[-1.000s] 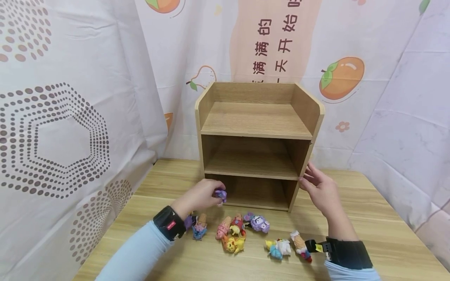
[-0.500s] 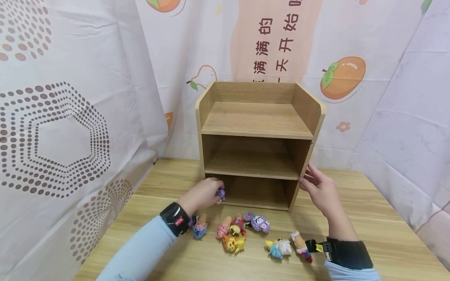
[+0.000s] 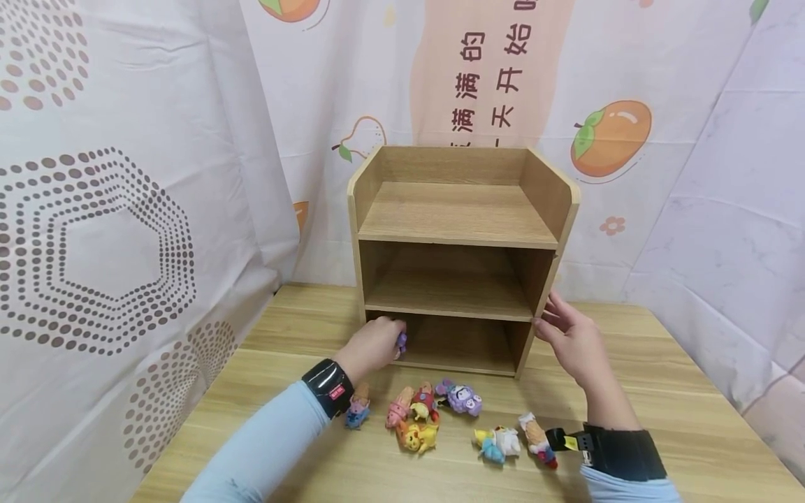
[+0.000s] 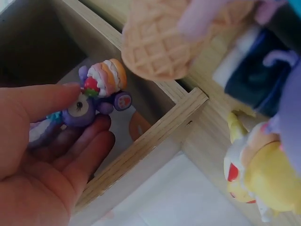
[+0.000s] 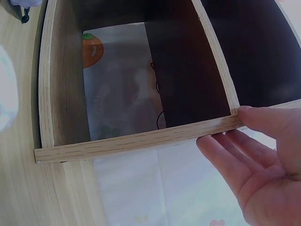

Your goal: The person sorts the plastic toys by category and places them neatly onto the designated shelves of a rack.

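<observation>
Left grip (image 3: 372, 344) pinched the purple toy (image 4: 83, 114) between thumb and fingers, a hold likely suiting its small size, at the left of the bottom compartment (image 3: 465, 342), while the right grip (image 3: 577, 346) held the right edge of the shelf (image 3: 459, 215), probably to steady it.

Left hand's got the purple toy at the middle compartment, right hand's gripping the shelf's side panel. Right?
Wrong compartment: the head view shows the left hand with the purple toy at the bottom compartment. The right hand is indeed gripping the side panel.
</observation>
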`<action>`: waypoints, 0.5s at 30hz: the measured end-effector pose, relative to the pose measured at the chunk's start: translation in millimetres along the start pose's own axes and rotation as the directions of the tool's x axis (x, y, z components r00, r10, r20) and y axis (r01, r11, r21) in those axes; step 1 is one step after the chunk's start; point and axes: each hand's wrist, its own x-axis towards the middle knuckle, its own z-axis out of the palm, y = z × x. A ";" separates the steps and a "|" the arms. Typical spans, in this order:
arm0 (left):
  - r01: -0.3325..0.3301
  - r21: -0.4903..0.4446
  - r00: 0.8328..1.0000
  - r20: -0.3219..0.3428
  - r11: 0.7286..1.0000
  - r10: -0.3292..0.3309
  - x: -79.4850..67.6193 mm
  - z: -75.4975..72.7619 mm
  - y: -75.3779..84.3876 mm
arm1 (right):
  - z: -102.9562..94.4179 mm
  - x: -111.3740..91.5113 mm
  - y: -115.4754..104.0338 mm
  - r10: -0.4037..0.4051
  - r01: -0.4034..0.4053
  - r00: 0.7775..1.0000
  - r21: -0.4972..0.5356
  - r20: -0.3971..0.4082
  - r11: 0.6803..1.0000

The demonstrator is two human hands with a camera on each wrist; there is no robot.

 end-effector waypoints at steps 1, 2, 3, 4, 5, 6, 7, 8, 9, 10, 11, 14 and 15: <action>0.002 0.011 1.000 -0.001 1.000 -0.002 1.8 0.6 0.3 | -0.1 0.0 0.2 -0.001 0.001 1.000 0.000 -0.001 1.000; 0.003 0.030 1.000 0.000 1.000 -0.003 3.6 1.0 0.7 | -0.2 0.1 0.4 -0.002 0.002 1.000 0.001 -0.001 1.000; 0.004 0.045 1.000 0.000 0.999 -0.004 5.2 1.7 0.9 | -0.2 0.2 0.5 -0.003 0.003 1.000 -0.001 -0.003 1.000; 0.003 0.060 1.000 0.001 0.998 -0.003 6.8 2.0 1.6 | -0.2 0.3 0.6 -0.006 0.006 1.000 -0.001 -0.005 1.000; 0.006 0.076 1.000 0.003 0.997 -0.006 8.0 2.5 2.3 | -0.3 0.0 0.6 -0.007 0.007 1.000 0.000 -0.006 1.000; 0.008 0.093 1.000 0.004 0.996 -0.009 8.8 2.4 3.4 | -0.3 0.1 0.8 -0.010 0.010 1.000 -0.001 -0.006 1.000; 0.015 0.108 1.000 0.007 0.994 -0.015 9.7 2.5 4.3 | -0.4 0.1 0.9 -0.014 0.014 1.000 -0.003 -0.006 1.000; 0.024 0.116 1.000 0.012 0.993 -0.026 10.6 2.6 5.1 | -0.5 0.0 0.7 -0.017 0.017 1.000 -0.006 -0.005 1.000; 0.033 0.120 0.999 0.018 0.992 -0.035 11.4 2.7 5.8 | -0.5 -0.1 0.7 -0.020 0.020 1.000 -0.009 -0.005 1.000; 0.040 0.124 0.999 0.025 0.991 -0.044 12.1 2.3 6.4 | -0.5 -0.2 0.6 -0.023 0.023 1.000 -0.009 -0.004 1.000; 0.048 0.129 0.998 0.035 0.991 -0.053 12.9 2.2 6.9 | -0.5 -0.3 0.6 -0.024 0.024 1.000 -0.013 -0.003 1.000; 0.060 0.140 0.996 0.061 0.988 -0.069 14.9 0.9 8.2 | -0.2 -0.1 1.3 -0.022 0.022 1.000 -0.020 -0.004 1.000; 0.060 0.144 0.995 0.067 0.988 -0.071 15.5 0.6 8.4 | -0.1 0.0 1.5 -0.022 0.021 1.000 -0.022 -0.004 1.000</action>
